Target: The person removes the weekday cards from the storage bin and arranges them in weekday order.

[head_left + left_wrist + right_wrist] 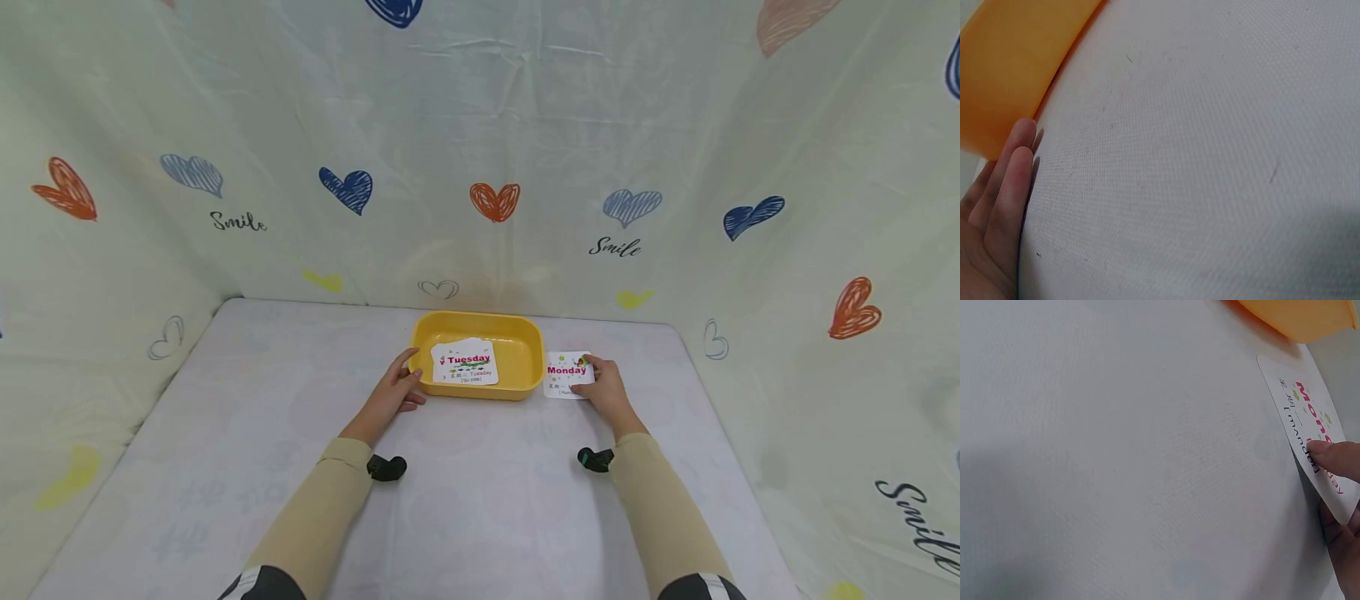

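Note:
At the left end of a shallow yellow tray [517, 354], my left hand [392, 393] holds the rim, thumb and a finger at its edge. Two more of its fingers [1010, 194] stretch along the tablecloth beside the tray's outer wall [1016, 56]. A white card printed "Tuesday" [465, 373] lies inside the tray, on its left half. My right hand [609, 392] pinches another white card, "Monday" [562, 383], by its right side. The thumb [1332, 456] presses on the printed face, and other fingers are behind the card. The "Monday" card is just right of the tray.
A white cloth [480, 483] covers the table. Behind it hangs a pale curtain [450, 108] printed with hearts and "Smile", which also runs down both sides. A small black piece [386, 468] sticks out at the left wrist, another [596, 459] at the right.

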Motion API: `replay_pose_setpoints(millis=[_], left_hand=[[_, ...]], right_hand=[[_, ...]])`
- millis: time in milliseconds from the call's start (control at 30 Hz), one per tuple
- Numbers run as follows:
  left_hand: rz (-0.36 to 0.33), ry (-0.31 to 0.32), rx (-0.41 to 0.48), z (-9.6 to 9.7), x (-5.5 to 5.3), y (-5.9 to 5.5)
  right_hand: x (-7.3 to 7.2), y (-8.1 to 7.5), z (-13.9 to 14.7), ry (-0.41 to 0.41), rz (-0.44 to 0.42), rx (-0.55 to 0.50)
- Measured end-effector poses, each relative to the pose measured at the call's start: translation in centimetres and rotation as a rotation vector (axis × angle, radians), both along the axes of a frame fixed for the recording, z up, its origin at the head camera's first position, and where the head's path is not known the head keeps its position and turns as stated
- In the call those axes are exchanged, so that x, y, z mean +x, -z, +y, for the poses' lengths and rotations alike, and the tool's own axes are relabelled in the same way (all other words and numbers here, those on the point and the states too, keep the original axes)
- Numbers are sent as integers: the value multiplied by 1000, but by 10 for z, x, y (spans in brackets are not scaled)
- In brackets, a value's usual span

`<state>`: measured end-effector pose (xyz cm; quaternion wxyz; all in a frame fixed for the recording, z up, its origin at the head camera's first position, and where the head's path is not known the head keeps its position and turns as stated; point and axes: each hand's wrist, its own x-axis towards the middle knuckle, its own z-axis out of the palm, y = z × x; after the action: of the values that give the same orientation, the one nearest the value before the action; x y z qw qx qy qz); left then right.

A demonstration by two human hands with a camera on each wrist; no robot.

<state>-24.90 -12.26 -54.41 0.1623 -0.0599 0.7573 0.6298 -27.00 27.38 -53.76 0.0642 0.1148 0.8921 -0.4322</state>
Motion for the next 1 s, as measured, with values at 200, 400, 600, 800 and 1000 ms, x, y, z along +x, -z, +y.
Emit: replay_pose_setpoints(millis=[200, 400, 600, 800, 1000], left_hand=[[-2, 4, 4, -1, 0, 1], [-6, 1, -8, 0, 0, -1], [-10, -7, -12, 1, 0, -1], [-3, -6, -15, 1, 0, 0], [10, -13, -12, 1, 1, 0]], right_hand=[[-2, -1, 1, -47, 1, 116], [-3, -1, 1, -54, -18, 171], [-1, -4, 0, -31, -41, 184], [3, -23, -8, 27, -11, 87], [5, -52, -22, 13, 61, -37]])
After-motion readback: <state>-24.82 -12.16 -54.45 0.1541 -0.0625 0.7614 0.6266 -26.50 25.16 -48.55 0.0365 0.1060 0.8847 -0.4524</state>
